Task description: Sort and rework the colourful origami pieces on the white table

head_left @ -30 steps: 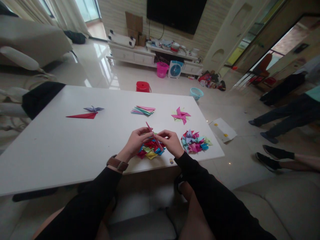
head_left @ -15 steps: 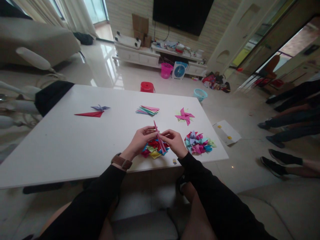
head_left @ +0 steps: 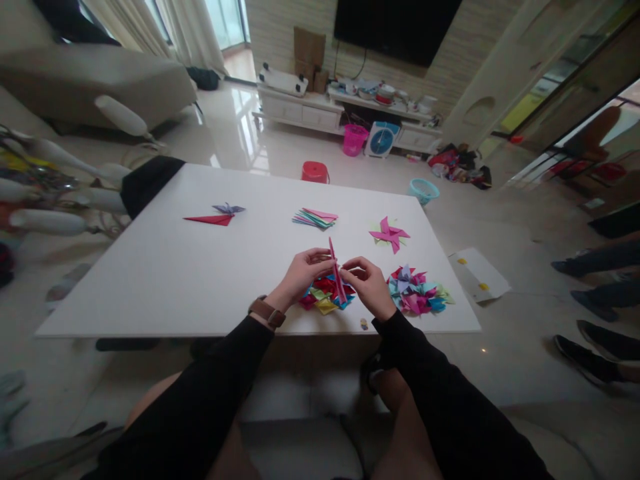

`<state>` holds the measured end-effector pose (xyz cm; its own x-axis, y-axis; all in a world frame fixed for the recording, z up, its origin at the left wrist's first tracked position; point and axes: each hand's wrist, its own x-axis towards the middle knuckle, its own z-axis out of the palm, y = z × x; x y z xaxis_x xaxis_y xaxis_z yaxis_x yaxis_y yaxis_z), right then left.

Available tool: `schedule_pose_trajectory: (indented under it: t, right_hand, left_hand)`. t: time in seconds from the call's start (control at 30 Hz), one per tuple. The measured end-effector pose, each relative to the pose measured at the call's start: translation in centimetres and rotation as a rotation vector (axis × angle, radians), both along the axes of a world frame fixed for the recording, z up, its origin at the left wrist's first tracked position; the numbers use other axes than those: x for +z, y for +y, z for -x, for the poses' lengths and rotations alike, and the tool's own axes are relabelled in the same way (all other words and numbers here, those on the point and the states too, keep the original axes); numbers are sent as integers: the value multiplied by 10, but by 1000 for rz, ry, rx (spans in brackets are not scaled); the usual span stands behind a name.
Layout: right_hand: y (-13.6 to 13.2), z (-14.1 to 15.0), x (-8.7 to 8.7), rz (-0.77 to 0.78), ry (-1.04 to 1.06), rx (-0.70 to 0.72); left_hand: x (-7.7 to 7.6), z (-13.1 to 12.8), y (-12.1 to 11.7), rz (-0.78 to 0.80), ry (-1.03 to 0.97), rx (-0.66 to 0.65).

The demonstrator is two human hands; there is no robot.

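Both my hands pinch a narrow folded strip of pink paper (head_left: 335, 263), held nearly upright over the near edge of the white table (head_left: 165, 280). My left hand (head_left: 301, 273), with a brown watch strap at the wrist, grips it from the left. My right hand (head_left: 368, 285) grips it from the right. Under my hands lies a pile of folded pieces in red, blue and yellow (head_left: 325, 299). A second pile of folded paper shapes in pink, teal and purple (head_left: 417, 295) lies just right of my right hand.
Further back on the table are a pink pinwheel (head_left: 389, 234), a stack of coloured sheets (head_left: 315, 218), and a red folded shape (head_left: 210, 219) with a purple crane (head_left: 229, 209). Other people's legs and shoes (head_left: 595, 347) are on the floor at right. A red bucket (head_left: 315, 171) stands behind the table.
The view has swung left, so the table and my hands sit further right in the picture. The pink strip has tipped from slanted to nearly upright between my fingers.
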<state>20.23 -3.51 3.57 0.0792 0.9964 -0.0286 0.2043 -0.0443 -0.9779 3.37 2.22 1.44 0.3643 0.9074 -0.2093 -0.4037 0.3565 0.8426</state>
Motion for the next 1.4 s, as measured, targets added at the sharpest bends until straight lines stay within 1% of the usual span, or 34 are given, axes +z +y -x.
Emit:
schedule_pose_trajectory:
  t: [0.07,0.17,0.27,0.33,0.5,0.6,0.7,0.8,0.87,0.9,0.93,1.0,1.07,1.13,1.17,1.23,1.33,1.4]
  right_hand:
    - [-1,1,-1,-33,-81,20]
    - [-2,1,-5,-123,-288,26]
    - [-1,0,-10,-189,-402,16]
    - [2,-2,-13,-198,-396,-10]
    - [16,-12,-20,-102,-282,-4]
    - [24,-16,-21,-104,-307,-21]
    - [36,-18,-19,-129,-375,-12]
    - [65,-22,-17,-214,-524,-13]
    - [97,-27,-18,-289,-683,-41]
    - [117,-28,-19,-297,-771,-67]
    - [137,-29,-21,-276,-874,-94]
    - [179,-28,-25,-175,-1098,-72]
    - [217,-23,-33,-128,-1153,-76]
    - [245,-15,-43,-97,-1183,-80]
    - [255,-10,-49,-83,-1197,-77]
    - [266,-2,-61,-47,-1226,-60]
    - [268,6,-75,3,-1261,-19]
    - [267,11,-77,4,-1274,-3]
  left_hand:
    - [-1,-1,1,12,7,69]
    - [-5,-3,5,15,31,160]
    - [-9,-1,8,-9,67,190]
    - [-9,1,9,-29,77,181]
    - [-3,13,12,-90,124,138]
    - [2,24,14,-114,128,137]
    - [7,34,17,-111,122,171]
    - [10,43,22,-56,111,259]
    - [14,48,25,-4,102,311]
    - [15,50,26,20,98,318]
    - [17,52,27,38,96,311]
    - [19,54,28,61,92,271]
    - [19,54,28,77,92,225]
    - [19,54,29,102,104,193]
    - [18,54,29,113,115,184]
    - [19,55,31,126,132,178]
    - [23,59,32,125,135,195]
    - [27,62,32,127,127,204]
